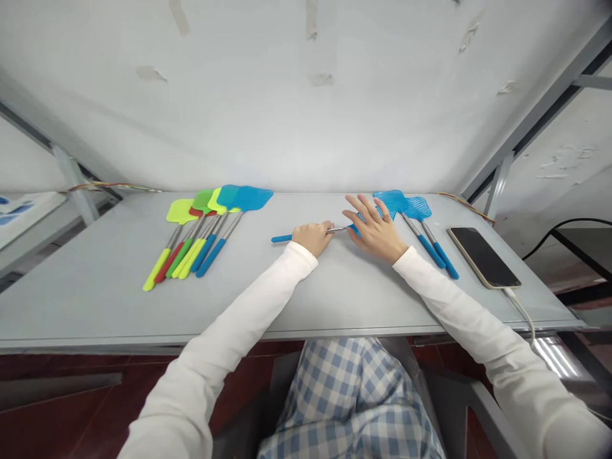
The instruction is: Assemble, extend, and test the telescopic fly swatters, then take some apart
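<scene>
A blue fly swatter [281,239] with a metal rod lies crosswise above the middle of the table, its handle end pointing left. My left hand [312,238] is closed around it where the handle meets the rod. My right hand [375,233] is open, fingers spread over the swatter's blue mesh head and hiding much of it. Whether the palm touches the mesh I cannot tell. Just right of that hand, two blue fly swatters [433,248] rest side by side, heads toward the wall. On the left lies a fanned group of several fly swatters [191,245] in yellow, red, green and blue.
A phone [484,256] with a white charging cable [523,312] lies at the right of the grey table [143,319]. Behind the table stands a white wall [287,127] with tape scraps. Metal frame bars [540,105] slope along both sides.
</scene>
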`<move>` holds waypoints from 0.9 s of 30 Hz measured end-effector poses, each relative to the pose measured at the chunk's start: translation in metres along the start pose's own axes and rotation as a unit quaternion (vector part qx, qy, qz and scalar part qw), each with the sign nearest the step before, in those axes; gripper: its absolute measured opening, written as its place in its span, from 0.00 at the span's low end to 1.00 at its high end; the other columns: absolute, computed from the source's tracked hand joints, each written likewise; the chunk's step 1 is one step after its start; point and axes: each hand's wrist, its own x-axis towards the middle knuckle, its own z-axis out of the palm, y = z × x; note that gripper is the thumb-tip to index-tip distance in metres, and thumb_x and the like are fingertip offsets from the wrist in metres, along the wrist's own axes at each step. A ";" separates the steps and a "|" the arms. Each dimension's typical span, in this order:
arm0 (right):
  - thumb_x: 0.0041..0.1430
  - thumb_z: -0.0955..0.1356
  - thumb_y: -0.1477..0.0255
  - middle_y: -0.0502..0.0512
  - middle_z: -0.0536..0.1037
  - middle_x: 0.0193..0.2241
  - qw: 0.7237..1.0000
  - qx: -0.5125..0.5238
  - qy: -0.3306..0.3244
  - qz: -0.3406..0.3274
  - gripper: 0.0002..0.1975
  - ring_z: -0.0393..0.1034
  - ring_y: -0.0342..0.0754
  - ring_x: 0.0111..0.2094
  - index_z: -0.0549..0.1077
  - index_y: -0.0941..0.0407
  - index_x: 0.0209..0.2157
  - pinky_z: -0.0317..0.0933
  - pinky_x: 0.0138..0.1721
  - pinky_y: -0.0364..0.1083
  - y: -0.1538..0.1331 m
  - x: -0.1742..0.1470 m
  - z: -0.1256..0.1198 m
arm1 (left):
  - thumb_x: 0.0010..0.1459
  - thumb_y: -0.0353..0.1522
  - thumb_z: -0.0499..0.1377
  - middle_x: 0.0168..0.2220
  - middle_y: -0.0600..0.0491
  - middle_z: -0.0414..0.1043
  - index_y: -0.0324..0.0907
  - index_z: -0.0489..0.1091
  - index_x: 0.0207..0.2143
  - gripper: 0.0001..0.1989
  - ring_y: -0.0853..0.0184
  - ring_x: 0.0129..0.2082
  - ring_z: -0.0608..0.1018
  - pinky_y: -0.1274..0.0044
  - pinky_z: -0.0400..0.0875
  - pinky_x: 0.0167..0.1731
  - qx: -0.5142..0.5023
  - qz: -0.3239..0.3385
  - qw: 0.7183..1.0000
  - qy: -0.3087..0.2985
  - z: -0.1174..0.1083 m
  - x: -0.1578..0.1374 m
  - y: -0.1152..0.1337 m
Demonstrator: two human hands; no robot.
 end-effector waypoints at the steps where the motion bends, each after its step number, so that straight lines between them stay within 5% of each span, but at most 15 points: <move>1: 0.64 0.57 0.71 0.59 0.58 0.64 1.000 -0.002 0.001 -0.009 0.17 0.50 0.54 0.65 0.68 0.54 0.51 0.42 0.62 0.58 0.000 0.000 0.001 | 0.64 0.43 0.45 0.39 0.42 0.77 0.49 0.72 0.48 0.20 0.56 0.41 0.78 0.71 0.65 0.37 0.000 0.001 1.000 0.000 0.000 0.000 0.000; 6: 0.65 0.56 0.74 0.57 0.67 0.59 0.999 -0.018 0.002 -0.046 0.15 0.54 0.52 0.63 0.73 0.54 0.39 0.46 0.61 0.58 0.002 0.000 0.008 | 0.64 0.44 0.45 0.39 0.43 0.77 0.50 0.72 0.49 0.21 0.56 0.41 0.78 0.71 0.65 0.37 -0.004 0.011 1.000 0.002 -0.001 -0.001 0.002; 14: 0.64 0.60 0.73 0.57 0.72 0.54 0.999 0.000 -0.028 -0.035 0.11 0.53 0.54 0.63 0.73 0.53 0.40 0.45 0.61 0.59 0.010 0.006 0.011 | 0.65 0.44 0.41 0.40 0.41 0.77 0.46 0.72 0.50 0.25 0.56 0.41 0.79 0.70 0.65 0.38 0.023 0.054 0.998 0.010 0.001 0.007 -0.002; 22: 0.64 0.59 0.73 0.57 0.71 0.54 0.995 -0.048 -0.010 0.090 0.11 0.51 0.55 0.64 0.71 0.53 0.40 0.43 0.60 0.62 0.073 -0.004 0.011 | 0.64 0.43 0.43 0.41 0.42 0.78 0.46 0.73 0.48 0.23 0.54 0.42 0.78 0.71 0.63 0.36 0.075 0.020 0.996 0.037 -0.010 0.030 -0.065; 27: 0.63 0.56 0.75 0.63 0.65 0.58 0.994 -0.054 -0.010 0.091 0.14 0.48 0.57 0.65 0.70 0.58 0.43 0.39 0.61 0.62 0.055 0.005 0.010 | 0.63 0.44 0.44 0.38 0.42 0.78 0.47 0.75 0.45 0.23 0.55 0.39 0.78 0.72 0.60 0.32 0.057 -0.014 0.995 0.077 -0.007 0.031 -0.068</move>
